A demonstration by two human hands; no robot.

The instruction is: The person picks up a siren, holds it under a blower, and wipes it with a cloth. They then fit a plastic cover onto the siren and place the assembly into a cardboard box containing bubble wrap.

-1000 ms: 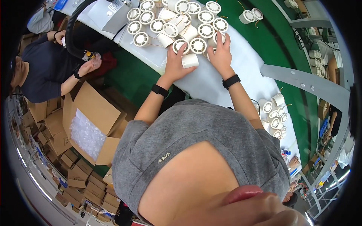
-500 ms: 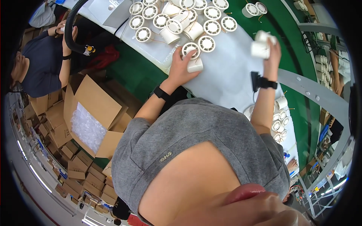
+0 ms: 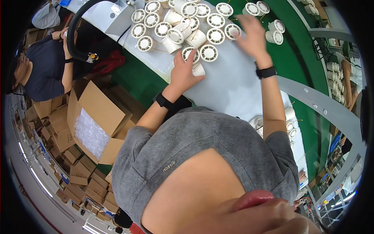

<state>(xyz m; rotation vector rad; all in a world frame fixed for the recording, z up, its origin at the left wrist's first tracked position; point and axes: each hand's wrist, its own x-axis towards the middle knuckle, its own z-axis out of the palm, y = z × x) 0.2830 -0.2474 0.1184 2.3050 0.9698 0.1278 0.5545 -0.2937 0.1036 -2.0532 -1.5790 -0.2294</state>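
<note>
My left hand [image 3: 182, 75] is closed round a white plastic cylinder [image 3: 199, 70] at the table's near edge. Its fingertips touch the spoked round end of another cylinder [image 3: 193, 55], and the palm hides part of both. Farther right, my right hand [image 3: 252, 38] is raised with fingers apart and nothing in them, slightly blurred. The nearest piece to it is a spoked-end cylinder [image 3: 233, 32] at the right side of the pile. Many like it, some with thin copper-coloured wires, lie heaped on the grey-white table [image 3: 230, 74].
Two pairs of cylinders stand on the green surface beyond the table, one pair [image 3: 274, 37] nearer me. A grey metal frame [image 3: 311, 97] curves along the right. More cylinders [image 3: 290, 125] lie by my right elbow. At left are an open carton [image 3: 103, 107], a black hose [image 3: 71, 35] and a co-worker [image 3: 44, 70].
My right hand has let go of the white cylinders it carried; a pair now stands on the green surface. The hand has moved left and away toward the pile. My left hand has barely moved.
</note>
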